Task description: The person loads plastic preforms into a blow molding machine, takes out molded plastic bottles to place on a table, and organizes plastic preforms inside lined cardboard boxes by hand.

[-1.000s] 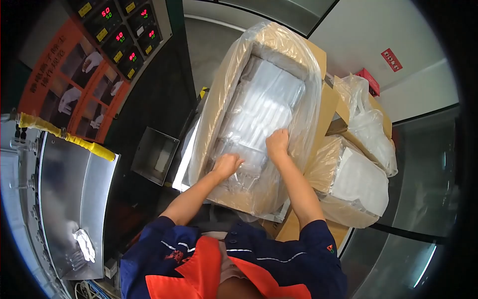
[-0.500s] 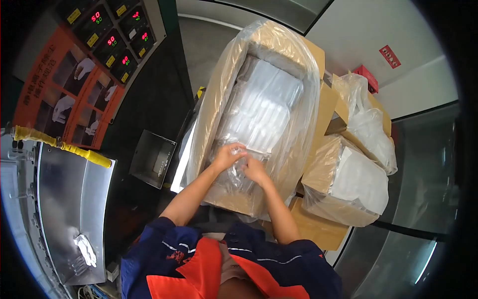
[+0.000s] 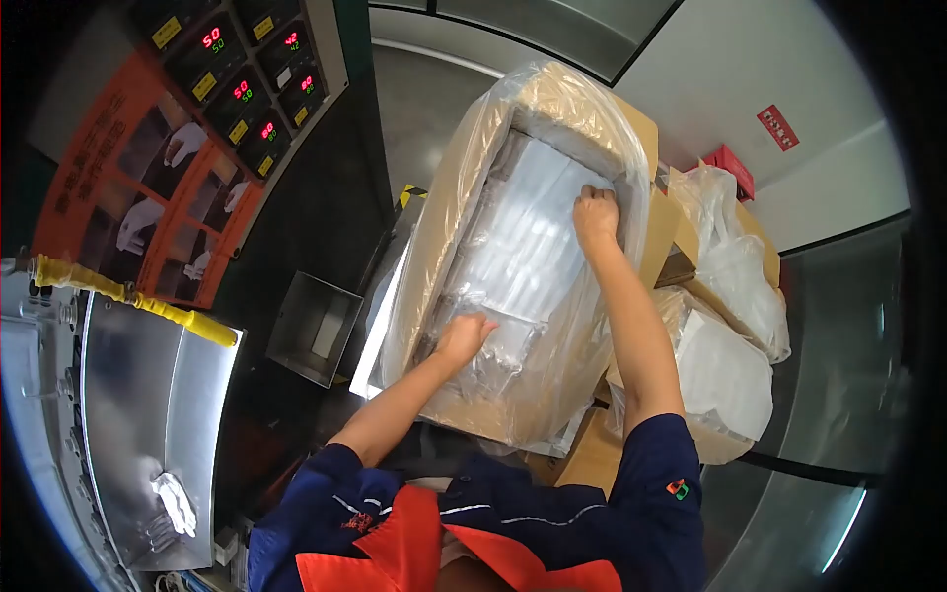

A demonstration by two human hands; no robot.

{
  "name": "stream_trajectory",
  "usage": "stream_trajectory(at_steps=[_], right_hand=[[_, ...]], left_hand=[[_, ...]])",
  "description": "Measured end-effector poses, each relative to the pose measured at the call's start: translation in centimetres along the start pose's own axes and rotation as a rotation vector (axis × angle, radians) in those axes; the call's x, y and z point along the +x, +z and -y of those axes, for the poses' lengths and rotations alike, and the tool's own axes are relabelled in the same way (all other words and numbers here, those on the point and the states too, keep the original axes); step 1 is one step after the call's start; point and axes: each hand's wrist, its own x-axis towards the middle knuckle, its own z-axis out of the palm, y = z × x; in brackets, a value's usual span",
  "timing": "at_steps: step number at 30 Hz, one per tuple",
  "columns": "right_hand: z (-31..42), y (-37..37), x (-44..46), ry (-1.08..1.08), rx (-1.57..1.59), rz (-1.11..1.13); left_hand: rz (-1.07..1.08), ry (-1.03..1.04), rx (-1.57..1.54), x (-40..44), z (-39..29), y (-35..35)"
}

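A cardboard box (image 3: pixel 452 412) lined with a clear plastic bag (image 3: pixel 614 118) stands in front of me. Inside lies a stack of whitish, translucent sheets or packets (image 3: pixel 533 212) under glossy clear film; their exact kind cannot be made out. My left hand (image 3: pixel 464 338) is closed in a pinch at the near left end of the stack, on the clear film. At the stack's far right edge, my right hand (image 3: pixel 596 219) has its fingers curled down against the film. What those fingers hold is hidden.
On the right stand more lined boxes, one with a white sheet (image 3: pixel 725 370) on top, and a red box (image 3: pixel 730 170). To the left are an open metal bin (image 3: pixel 314 328), a metal tray (image 3: pixel 138 434) with a white glove (image 3: pixel 175 503), a yellow-wrapped tube (image 3: pixel 138 298) and digital displays (image 3: pixel 242 91).
My hands were together at the stack's near end. My right hand has moved away to the far right edge; my left stays near the close end. The view has shifted slightly.
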Motion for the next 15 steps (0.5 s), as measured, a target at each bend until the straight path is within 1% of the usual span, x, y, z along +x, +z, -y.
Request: stream_trajectory(at_steps=[2, 4, 5, 8, 10, 11, 13, 15], right_hand=[[0.2, -0.8, -0.4, -0.051, -0.183, -0.007], [-0.5, -1.8, -0.7, -0.096, -0.199, 0.012], [-0.7, -2.0, -0.8, -0.114, -0.201, 0.024], [0.5, -0.9, -0.8, 0.002, -0.14, 0.139], [1.0, -3.3, -3.4, 0.098, 0.099, 0.018], [1.6, -4.2, -5.2, 0.142, 0.214, -0.046], [3.3, -4.2, -9.0, 0.162, 0.618, -0.119], [7.5, -2.4, -11.4, 0.241, 1.116, 0.13]], left_hand=[[-0.01, -0.011, 0.0, 0.0, -0.8, -0.7], [-0.013, 0.003, -0.01, 0.0, -0.7, -1.0], [-0.028, -0.037, -0.093, 0.3, -0.2, -0.8], [-0.06, -0.147, -0.339, 1.2, 1.5, 0.2], [-0.086, -0.208, -0.501, 2.1, 0.9, -1.0], [-0.155, -0.173, -0.551, 2.4, 0.0, -1.8], [-0.302, -0.106, -0.653, 2.7, -2.1, -2.8], [-0.156, -0.239, -0.866, 2.5, -2.8, -2.1]])
